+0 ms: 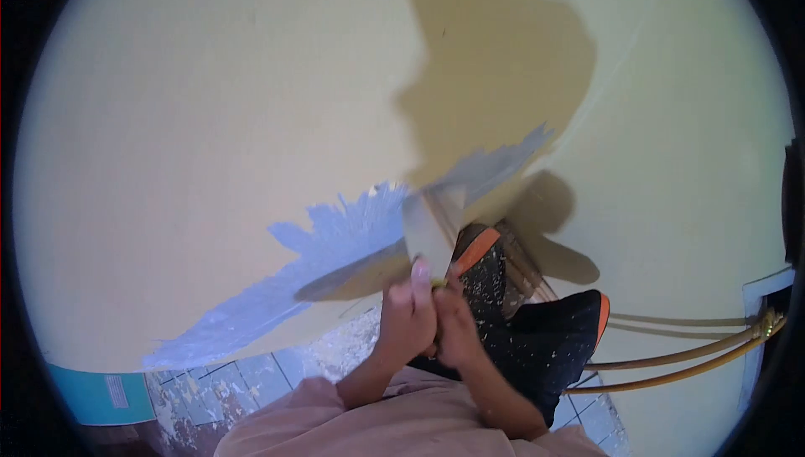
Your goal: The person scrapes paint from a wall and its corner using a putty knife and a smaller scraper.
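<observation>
Both of my hands are closed together round the handle of a wide-bladed scraper (pixel 429 226). My left hand (pixel 408 310) has its thumb stretched up along the base of the blade. Beside it, my right hand (pixel 457 323) wraps the same handle, which the fingers mostly hide. The pale, flat blade points up toward the cream wall (pixel 210 105). Its far end overlaps a jagged blue-grey patch (pixel 335 243) where the cream coat is gone. This patch runs low along the wall from lower left to upper right.
Pale flakes litter the tiled floor (pixel 243 381) and speckle my black trousers (pixel 528 344) with orange trim. Yellowish hoses (pixel 688 360) run to a wall opening at right. A teal box (pixel 101 394) stands at lower left. My shadow (pixel 503 63) falls across the wall.
</observation>
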Tool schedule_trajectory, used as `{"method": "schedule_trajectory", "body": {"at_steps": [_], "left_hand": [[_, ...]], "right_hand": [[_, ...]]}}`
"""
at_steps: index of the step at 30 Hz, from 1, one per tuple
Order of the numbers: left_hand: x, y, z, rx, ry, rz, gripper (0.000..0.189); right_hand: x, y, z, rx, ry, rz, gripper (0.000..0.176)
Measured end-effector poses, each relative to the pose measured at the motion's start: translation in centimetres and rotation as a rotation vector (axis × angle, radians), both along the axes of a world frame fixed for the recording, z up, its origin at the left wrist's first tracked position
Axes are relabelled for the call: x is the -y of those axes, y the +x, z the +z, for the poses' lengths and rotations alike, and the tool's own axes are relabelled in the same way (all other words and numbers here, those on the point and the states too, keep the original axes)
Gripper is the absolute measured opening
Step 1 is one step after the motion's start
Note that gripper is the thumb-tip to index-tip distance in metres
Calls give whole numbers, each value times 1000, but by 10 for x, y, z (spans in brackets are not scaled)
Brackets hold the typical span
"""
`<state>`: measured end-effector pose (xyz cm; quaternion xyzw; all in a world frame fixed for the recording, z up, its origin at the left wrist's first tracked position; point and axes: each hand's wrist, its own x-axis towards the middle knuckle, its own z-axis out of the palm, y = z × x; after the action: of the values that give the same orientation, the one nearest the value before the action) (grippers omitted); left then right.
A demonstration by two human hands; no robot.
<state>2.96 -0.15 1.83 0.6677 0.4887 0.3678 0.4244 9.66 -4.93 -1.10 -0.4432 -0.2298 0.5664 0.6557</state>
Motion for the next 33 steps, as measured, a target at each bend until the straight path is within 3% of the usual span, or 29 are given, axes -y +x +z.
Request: {"method": "schedule_trajectory", "body": {"at_steps": [1,2,4,6,7,10,14,15,18,24,26,28,29,30,31,33], "left_hand": [[4,0,-4,191,-107,-15,41],[5,1,-7,375,-223,-32,41],[-6,4,3,243,-117,-40,43],[-17,11,15,303,-10,-122,53],[-8,4,17,131,-96,-90,53],[4,1,-2,291,-125,-72,55],[-10,10,3,270,-79,-97,57],[-3,3,14,86,-150,-76,56],[7,5,-6,312,-166,2,55],[-10,9,0,106,38,-65,55],[6,3,-11,266,-151,-30,42],[3,4,-10,315,-200,-4,40],[-4,6,-4,87,53,22,47],[-12,9,5,-148,300,43,55],[-22,16,24,152,-14,-76,55],[-10,15,12,109,-11,-47,55]], "right_hand": [[-8,-15,-23,423,203,-217,33],[-1,-6,-41,429,211,-220,33],[-2,11,-6,-95,21,172,33],[-3,8,-8,-94,38,140,34],[1,7,-10,-78,21,167,35],[-3,13,-4,-45,24,169,36],[3,9,-20,-40,-18,153,34],[7,8,-19,-9,-29,140,34],[-3,13,-8,34,4,113,33],[-5,17,-16,-109,14,177,34],[11,3,-29,-36,-60,125,38],[-6,-4,-49,161,81,55,37],[-8,4,-48,150,67,56,37],[-19,22,-25,-68,41,196,37],[-20,31,-11,-290,12,332,37],[-12,20,-3,-253,-34,217,38]]}}
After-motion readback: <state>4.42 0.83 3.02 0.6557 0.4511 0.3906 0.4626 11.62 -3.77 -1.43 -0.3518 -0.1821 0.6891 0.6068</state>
